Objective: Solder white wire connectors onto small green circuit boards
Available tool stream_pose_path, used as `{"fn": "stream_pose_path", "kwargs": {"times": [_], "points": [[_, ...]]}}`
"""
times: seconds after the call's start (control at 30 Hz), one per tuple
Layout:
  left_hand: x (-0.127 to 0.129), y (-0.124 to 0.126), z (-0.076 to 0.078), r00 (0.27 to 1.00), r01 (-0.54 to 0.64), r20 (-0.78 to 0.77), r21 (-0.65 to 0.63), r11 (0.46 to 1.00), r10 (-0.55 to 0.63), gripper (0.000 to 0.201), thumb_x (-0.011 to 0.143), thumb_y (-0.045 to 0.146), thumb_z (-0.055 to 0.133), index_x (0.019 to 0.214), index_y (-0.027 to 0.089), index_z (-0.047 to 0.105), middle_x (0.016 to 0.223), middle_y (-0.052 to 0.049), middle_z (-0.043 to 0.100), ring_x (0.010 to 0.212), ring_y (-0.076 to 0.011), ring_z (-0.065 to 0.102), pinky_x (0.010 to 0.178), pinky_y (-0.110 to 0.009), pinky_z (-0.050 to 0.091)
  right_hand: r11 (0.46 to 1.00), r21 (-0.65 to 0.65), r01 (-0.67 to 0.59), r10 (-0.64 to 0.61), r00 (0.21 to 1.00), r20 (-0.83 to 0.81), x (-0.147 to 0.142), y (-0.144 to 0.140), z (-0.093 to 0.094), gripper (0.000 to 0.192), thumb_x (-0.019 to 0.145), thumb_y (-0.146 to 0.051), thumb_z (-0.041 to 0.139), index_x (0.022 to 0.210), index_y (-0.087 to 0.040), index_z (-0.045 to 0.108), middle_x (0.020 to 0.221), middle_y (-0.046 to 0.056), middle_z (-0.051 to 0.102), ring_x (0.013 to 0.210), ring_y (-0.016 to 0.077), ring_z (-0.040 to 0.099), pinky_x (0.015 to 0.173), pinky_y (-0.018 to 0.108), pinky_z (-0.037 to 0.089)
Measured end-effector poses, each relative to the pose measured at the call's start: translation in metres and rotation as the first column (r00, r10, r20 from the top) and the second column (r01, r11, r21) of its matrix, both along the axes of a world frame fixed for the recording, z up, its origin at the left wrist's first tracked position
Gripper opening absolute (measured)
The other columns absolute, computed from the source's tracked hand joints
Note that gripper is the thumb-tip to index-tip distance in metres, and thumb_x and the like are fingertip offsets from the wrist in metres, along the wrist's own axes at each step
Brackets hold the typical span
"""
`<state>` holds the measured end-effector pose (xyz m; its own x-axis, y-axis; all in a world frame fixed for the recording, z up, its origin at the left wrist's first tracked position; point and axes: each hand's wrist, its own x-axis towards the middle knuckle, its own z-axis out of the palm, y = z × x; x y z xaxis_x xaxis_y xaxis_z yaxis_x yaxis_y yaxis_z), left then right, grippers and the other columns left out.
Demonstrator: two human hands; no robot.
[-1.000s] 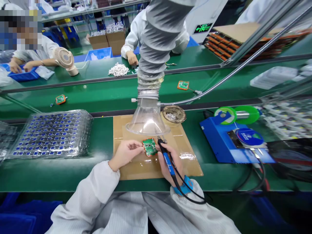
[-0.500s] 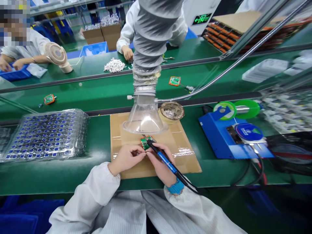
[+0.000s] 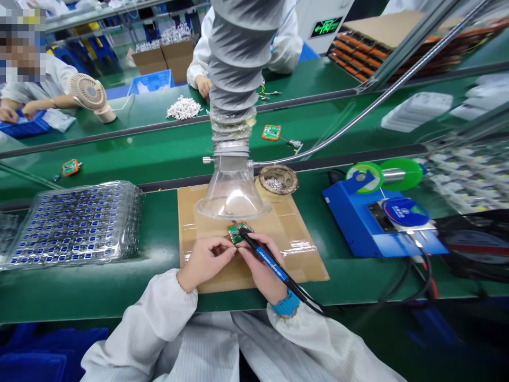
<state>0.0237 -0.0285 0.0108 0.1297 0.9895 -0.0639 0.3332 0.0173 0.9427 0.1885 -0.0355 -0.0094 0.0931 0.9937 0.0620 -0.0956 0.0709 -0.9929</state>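
Soldering underway at the cardboard mat (image 3: 302, 249) under the clear fume hood (image 3: 233, 193). Right hand (image 3: 260, 268) has fingers wrapped shut around the blue soldering iron (image 3: 268, 259), tip lowered toward the small green circuit board (image 3: 237, 232); actual tip contact cannot be resolved. Left hand (image 3: 207, 260) sits just beside the board's near edge, fingertips pinched together, apparently on something thin; too small to identify. Board lies flat on the mat, directly below the hood mouth.

Progress, as judged: 1 board in work, joint not yet shown finished. 2 similar boards (image 3: 271, 132) lie on the conveyor belt (image 3: 159, 154) beyond. Stacked trays of blue parts (image 3: 75, 223) sit to the left, looking full. Blue solder station (image 3: 377, 223) and tip-cleaner dish (image 3: 277, 179) are to the right.
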Motion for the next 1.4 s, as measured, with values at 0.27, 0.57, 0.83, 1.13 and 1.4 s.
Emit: {"fn": "stream_pose_path", "kwargs": {"times": [0.27, 0.57, 0.83, 1.13, 1.4], "points": [[-0.005, 0.009, 0.009, 0.987, 0.072, -0.151, 0.123, 0.990, -0.053, 0.015, 0.089, 0.024, 0.067, 0.076, 0.018, 0.073, 0.076, -0.004, 0.071, 0.077, -0.0181, 0.063, 0.077, -0.032, 0.047, 1.000, 0.023, 0.005, -0.009, 0.988, 0.151, 0.005, -0.001, -0.007, 0.026, 0.087, -0.030, 0.077, 0.112, -0.026, 0.069, 0.092, 0.003, 0.079, 0.086, 0.0198, 0.078, 0.085, 0.036, 0.064], [-0.015, 0.039, 0.002, 0.877, 0.193, -0.462, 0.093, 0.977, -0.129, 0.021, 0.086, 0.011, 0.065, 0.066, 0.018, 0.069, 0.073, -0.002, 0.066, 0.077, -0.0173, 0.058, 0.081, -0.034, 0.043, 0.968, 0.198, 0.154, -0.216, 0.911, 0.350, 0.047, -0.004, -0.008, 0.017, 0.091, -0.035, 0.072, 0.106, -0.026, 0.075, 0.104, 0.007, 0.080, 0.096, 0.0241, 0.078, 0.086, 0.038, 0.064], [-0.015, 0.041, 0.006, 0.891, 0.210, -0.421, 0.053, 0.976, -0.168, 0.023, 0.084, 0.009, 0.062, 0.063, 0.018, 0.066, 0.068, -0.001, 0.067, 0.070, -0.0160, 0.056, 0.076, -0.032, 0.043, 0.961, 0.273, 0.050, -0.162, 0.899, 0.406, 0.055, -0.013, -0.017, 0.007, 0.089, -0.028, 0.070, 0.094, -0.025, 0.073, 0.083, 0.004, 0.077, 0.074, 0.0215, 0.075, 0.066, 0.033, 0.060], [-0.016, 0.042, 0.004, 0.904, 0.198, -0.389, 0.010, 0.980, -0.179, 0.023, 0.084, 0.014, 0.062, 0.062, 0.018, 0.066, 0.063, 0.000, 0.065, 0.063, -0.0149, 0.053, 0.067, -0.030, 0.040, 0.947, 0.320, -0.023, -0.140, 0.868, 0.476, 0.045, -0.004, 0.001, 0.006, 0.086, -0.024, 0.068, 0.091, -0.026, 0.070, 0.079, 0.002, 0.076, 0.068, 0.0194, 0.074, 0.062, 0.031, 0.060], [-0.016, 0.042, 0.000, 0.919, 0.176, -0.356, -0.022, 0.984, -0.172, 0.022, 0.083, 0.015, 0.060, 0.063, 0.018, 0.067, 0.062, -0.001, 0.064, 0.061, -0.0144, 0.052, 0.066, -0.029, 0.041, 0.939, 0.340, -0.050, -0.121, 0.878, 0.464, 0.046, -0.004, -0.003, 0.010, 0.084, -0.020, 0.070, 0.093, -0.026, 0.069, 0.079, 0.002, 0.074, 0.068, 0.0185, 0.072, 0.063, 0.030, 0.059]]}}
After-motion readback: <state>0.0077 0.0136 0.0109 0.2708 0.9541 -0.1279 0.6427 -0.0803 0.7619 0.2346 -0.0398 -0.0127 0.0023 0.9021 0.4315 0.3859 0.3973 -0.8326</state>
